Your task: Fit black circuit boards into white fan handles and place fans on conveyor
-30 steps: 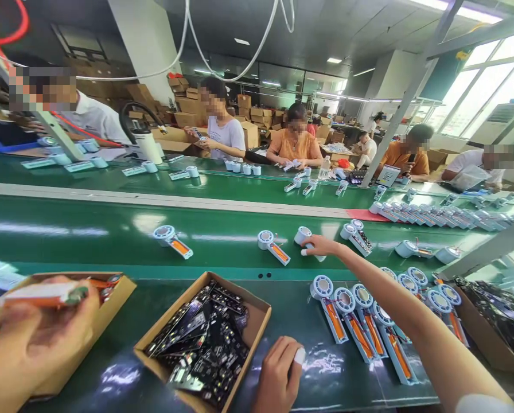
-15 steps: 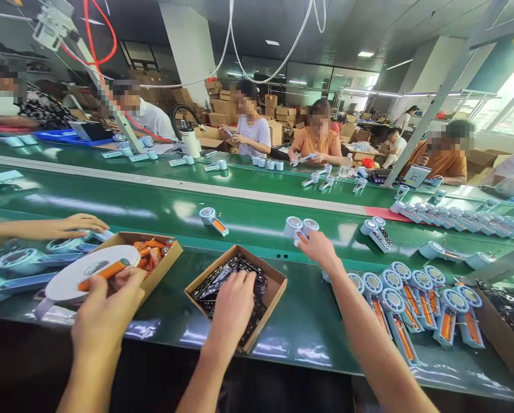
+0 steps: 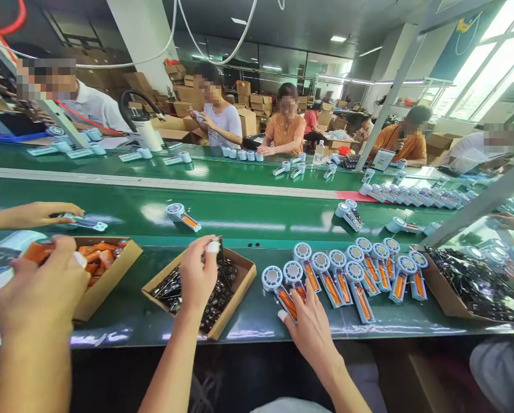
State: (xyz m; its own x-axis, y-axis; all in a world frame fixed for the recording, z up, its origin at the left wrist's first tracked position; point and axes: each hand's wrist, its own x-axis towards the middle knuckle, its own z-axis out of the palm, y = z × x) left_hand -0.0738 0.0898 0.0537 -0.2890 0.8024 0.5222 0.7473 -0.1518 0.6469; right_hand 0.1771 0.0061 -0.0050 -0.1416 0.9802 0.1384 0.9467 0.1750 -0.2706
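Note:
My left hand, a white cover on one fingertip, pinches a thin black circuit board above a cardboard box of similar boards. My right hand, with a white cover on the thumb tip, has its thumb and fingers around the handle of a pale blue handheld fan. This fan has a round head and an orange battery in its open handle. A second such fan lies against the fingers, its handle partly hidden. Several more fans lie close together to the right.
At left, a co-worker's hand holds an orange battery beside a box of batteries; another hand holds a fan. One fan lies on the green belt. A board-filled box and slanted post stand right.
My left hand has risen out of the box with a circuit board. My right hand has brought two fans from the belt to the near group. The view has shifted right.

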